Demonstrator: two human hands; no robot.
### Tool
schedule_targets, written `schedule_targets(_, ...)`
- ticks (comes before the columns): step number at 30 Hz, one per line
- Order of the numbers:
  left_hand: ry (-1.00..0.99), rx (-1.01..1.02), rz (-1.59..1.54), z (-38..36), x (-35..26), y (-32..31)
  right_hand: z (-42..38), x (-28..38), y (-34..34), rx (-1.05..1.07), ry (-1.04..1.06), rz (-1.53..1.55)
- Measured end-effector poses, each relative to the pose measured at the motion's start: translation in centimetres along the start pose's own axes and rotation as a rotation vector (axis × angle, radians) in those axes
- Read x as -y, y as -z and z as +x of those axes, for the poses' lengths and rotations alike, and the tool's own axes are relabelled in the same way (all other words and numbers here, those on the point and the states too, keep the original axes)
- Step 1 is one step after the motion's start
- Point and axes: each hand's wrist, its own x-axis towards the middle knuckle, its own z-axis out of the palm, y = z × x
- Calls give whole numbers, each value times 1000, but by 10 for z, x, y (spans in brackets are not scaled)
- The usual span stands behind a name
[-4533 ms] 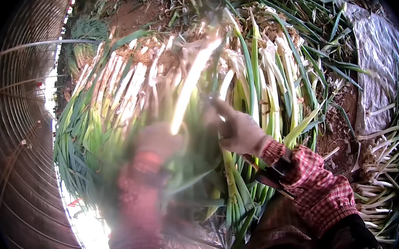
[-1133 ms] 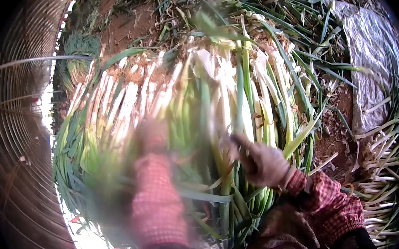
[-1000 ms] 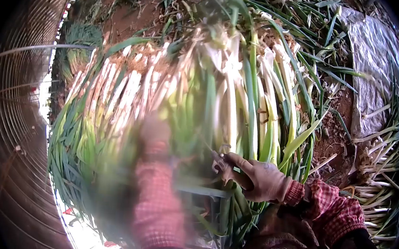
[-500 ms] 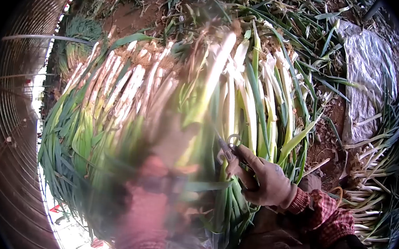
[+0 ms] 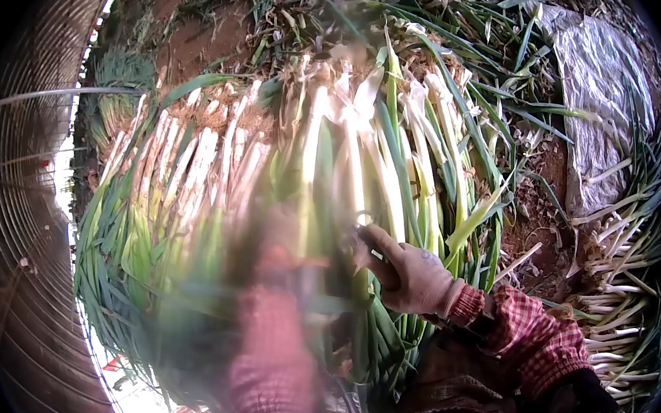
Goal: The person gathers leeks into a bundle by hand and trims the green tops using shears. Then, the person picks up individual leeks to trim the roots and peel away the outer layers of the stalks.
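Long green onions lie side by side in front of me, white root ends away from me and green leaves towards me. My left hand is smeared by motion and lies over the stalks left of centre, beside a thick white stalk; its fingers do not show clearly. To the right, my gloved right hand is closed on a small metal tool with a ring end. That hand is low over the onions' green part, and the tool's kind is unclear.
Browner, unpeeled-looking onions are heaped on the left. A line of white-stemmed onions lies on the right, below a silvery plastic sheet. Leaf scraps cover the ground at the back. Curved ribbed sheeting rises at far left.
The view has shifted somewhat. The thick white stalk near my left hand now sits lower and further left. My right hand, still closed on the tool, appears slightly further left and higher.
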Motion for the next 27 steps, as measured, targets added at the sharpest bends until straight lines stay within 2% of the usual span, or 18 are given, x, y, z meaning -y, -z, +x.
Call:
schedule_targets(1,-120,13,102,3,18,-8,-2,1,1,66,-31,-8)
schedule_targets(3,-43,81,124,18,27,-23,-7,7,4,190,-90,-26)
schedule_targets(6,-9,94,212,17,19,-24,0,1,-1,131,-78,-32)
schedule_targets(9,84,-50,41,6,5,-16,31,-9,7,65,-53,-47)
schedule_targets(11,54,-332,-6,-17,-6,-19,56,-15,10,-29,2,-92)
schedule_targets(13,98,-377,-179,-38,-28,-5,85,-15,18,-3,-121,-64)
schedule_targets(14,156,-280,-328,-53,-46,14,99,-15,21,0,-176,-42)
schedule_targets(17,-131,-244,107,-72,-27,10,125,-7,44,24,-227,-53)
schedule_targets(19,-35,-198,185,-75,-20,7,114,-5,45,20,-195,-32)
schedule_targets(22,-9,-84,207,-82,-31,16,44,4,29,94,-76,35)
schedule_targets(25,75,-17,205,-81,-54,27,-29,36,23,309,-117,94)
schedule_targets(27,149,-8,239,-80,-65,31,-43,24,8,195,-85,109)
